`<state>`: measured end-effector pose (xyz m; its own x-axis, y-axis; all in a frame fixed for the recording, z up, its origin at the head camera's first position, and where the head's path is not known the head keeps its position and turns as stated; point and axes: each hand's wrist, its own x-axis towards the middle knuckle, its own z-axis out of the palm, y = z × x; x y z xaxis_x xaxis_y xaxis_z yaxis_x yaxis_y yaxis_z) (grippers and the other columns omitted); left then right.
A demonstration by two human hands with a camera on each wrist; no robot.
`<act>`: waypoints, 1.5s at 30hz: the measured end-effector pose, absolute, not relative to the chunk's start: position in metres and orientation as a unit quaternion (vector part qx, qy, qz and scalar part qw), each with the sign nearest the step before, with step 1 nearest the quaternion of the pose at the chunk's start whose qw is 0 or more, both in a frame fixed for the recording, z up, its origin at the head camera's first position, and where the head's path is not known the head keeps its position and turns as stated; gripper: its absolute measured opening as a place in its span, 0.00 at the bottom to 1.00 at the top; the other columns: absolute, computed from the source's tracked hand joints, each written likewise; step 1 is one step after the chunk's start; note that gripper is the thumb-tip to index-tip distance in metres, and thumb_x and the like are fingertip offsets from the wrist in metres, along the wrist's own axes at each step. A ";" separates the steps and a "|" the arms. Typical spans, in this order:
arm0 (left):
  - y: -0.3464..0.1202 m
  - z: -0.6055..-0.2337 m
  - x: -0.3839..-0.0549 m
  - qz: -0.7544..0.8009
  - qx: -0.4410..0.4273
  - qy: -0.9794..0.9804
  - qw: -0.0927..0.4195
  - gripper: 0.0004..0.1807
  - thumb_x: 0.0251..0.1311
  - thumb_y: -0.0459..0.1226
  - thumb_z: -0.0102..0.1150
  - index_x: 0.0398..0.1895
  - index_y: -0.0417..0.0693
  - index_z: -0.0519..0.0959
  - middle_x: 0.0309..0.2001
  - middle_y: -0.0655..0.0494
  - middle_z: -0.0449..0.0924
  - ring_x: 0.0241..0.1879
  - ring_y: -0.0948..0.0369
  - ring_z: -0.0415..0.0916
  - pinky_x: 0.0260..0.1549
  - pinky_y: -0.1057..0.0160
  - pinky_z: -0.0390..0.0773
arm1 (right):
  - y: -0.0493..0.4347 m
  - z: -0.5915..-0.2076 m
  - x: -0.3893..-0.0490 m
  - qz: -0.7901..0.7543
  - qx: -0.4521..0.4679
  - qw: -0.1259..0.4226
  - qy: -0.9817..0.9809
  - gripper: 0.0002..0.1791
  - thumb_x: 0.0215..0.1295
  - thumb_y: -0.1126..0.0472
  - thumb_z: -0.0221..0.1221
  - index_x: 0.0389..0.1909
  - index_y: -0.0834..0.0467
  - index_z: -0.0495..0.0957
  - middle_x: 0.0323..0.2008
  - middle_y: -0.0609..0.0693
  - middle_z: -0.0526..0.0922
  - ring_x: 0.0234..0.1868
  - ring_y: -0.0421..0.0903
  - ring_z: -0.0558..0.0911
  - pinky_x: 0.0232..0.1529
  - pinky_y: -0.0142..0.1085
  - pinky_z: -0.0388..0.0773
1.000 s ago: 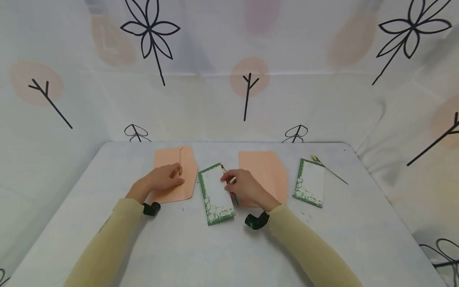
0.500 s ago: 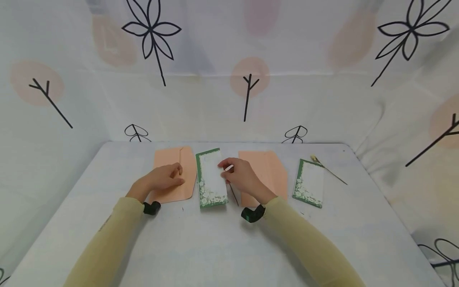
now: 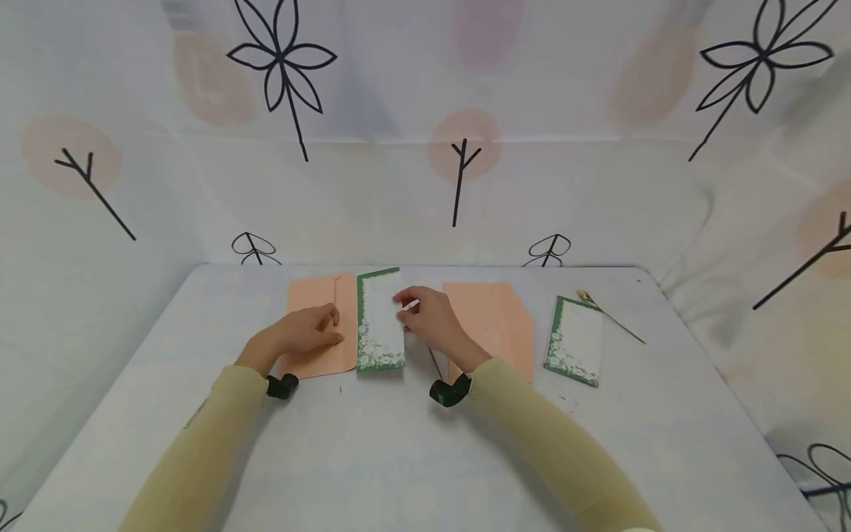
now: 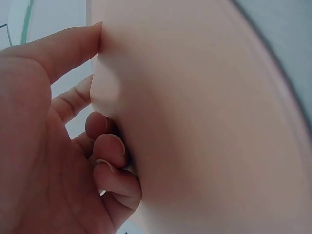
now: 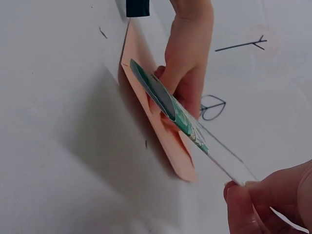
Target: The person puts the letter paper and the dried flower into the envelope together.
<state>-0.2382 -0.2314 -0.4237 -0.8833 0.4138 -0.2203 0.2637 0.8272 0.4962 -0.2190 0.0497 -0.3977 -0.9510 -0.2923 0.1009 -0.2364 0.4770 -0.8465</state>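
My left hand (image 3: 302, 332) holds the left peach envelope (image 3: 312, 290), its fingers curled at the paper. In the left wrist view that envelope (image 4: 209, 126) fills most of the frame beside the thumb and fingertips. Thumb and fingers of my right hand (image 3: 432, 318) pinch the right edge of a white card with a green floral border (image 3: 379, 325). The right wrist view shows this card (image 5: 192, 129) folded and tilted, its lower end in front of the envelope (image 5: 170, 151). A thin stem (image 3: 435, 362) lies below my right hand, its upper part hidden.
A second peach envelope (image 3: 488, 318) lies right of the right hand. Farther right is another green-bordered card (image 3: 575, 340), with a dried flower (image 3: 620, 325) across its upper corner. Patterned cloth (image 3: 372, 199) rises behind the white table (image 3: 372, 458).
The right hand has carried the card left and away from me, up against the left envelope, turning it more upright. The stem on the table has come into clearer view. The left hand stays put.
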 end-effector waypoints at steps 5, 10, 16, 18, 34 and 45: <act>-0.231 -0.422 -0.236 0.237 0.183 0.941 0.159 0.14 0.66 0.46 0.61 0.43 0.50 0.69 0.25 0.55 0.64 0.24 0.58 0.64 0.29 0.59 0.62 | 0.039 -0.401 -0.222 -0.480 -0.142 0.021 0.865 0.14 0.66 0.67 0.60 0.52 0.60 0.81 0.47 0.52 0.81 0.37 0.43 0.84 0.33 0.34 0.80; -0.230 -0.421 -0.236 0.235 0.182 0.942 0.158 0.14 0.66 0.46 0.61 0.43 0.50 0.69 0.26 0.55 0.65 0.25 0.58 0.64 0.29 0.59 0.62 | 0.028 -0.407 -0.225 -0.478 -0.151 0.009 0.865 0.14 0.67 0.68 0.59 0.52 0.62 0.81 0.47 0.55 0.81 0.40 0.46 0.84 0.33 0.33 0.80; -0.231 -0.421 -0.236 0.225 0.176 0.945 0.160 0.13 0.67 0.46 0.59 0.44 0.51 0.69 0.26 0.54 0.65 0.25 0.58 0.65 0.29 0.59 0.62 | 0.014 -0.410 -0.226 -0.460 -0.146 0.005 0.876 0.15 0.67 0.67 0.59 0.53 0.62 0.81 0.48 0.54 0.80 0.41 0.46 0.84 0.35 0.33 0.79; -0.230 -0.421 -0.237 0.224 0.173 0.946 0.161 0.13 0.67 0.46 0.59 0.44 0.51 0.68 0.26 0.54 0.64 0.26 0.58 0.66 0.29 0.59 0.62 | 0.010 -0.411 -0.226 -0.452 -0.145 0.008 0.880 0.16 0.66 0.66 0.60 0.54 0.62 0.80 0.49 0.55 0.80 0.42 0.46 0.84 0.37 0.34 0.79; -0.230 -0.430 -0.240 0.227 0.173 0.948 0.139 0.10 0.64 0.43 0.58 0.41 0.52 0.69 0.24 0.55 0.65 0.25 0.58 0.67 0.28 0.60 0.63 | -0.002 -0.427 -0.225 -0.387 -0.133 0.019 0.912 0.23 0.62 0.66 0.62 0.60 0.59 0.78 0.52 0.54 0.82 0.42 0.44 0.82 0.34 0.35 0.76; -0.227 -0.433 -0.237 0.211 0.165 0.958 0.102 0.10 0.66 0.43 0.57 0.36 0.50 0.68 0.22 0.55 0.64 0.24 0.58 0.67 0.26 0.59 0.63 | -0.009 -0.435 -0.228 -0.359 -0.171 0.008 0.918 0.23 0.64 0.66 0.59 0.61 0.61 0.77 0.49 0.54 0.81 0.36 0.43 0.75 0.40 0.35 0.72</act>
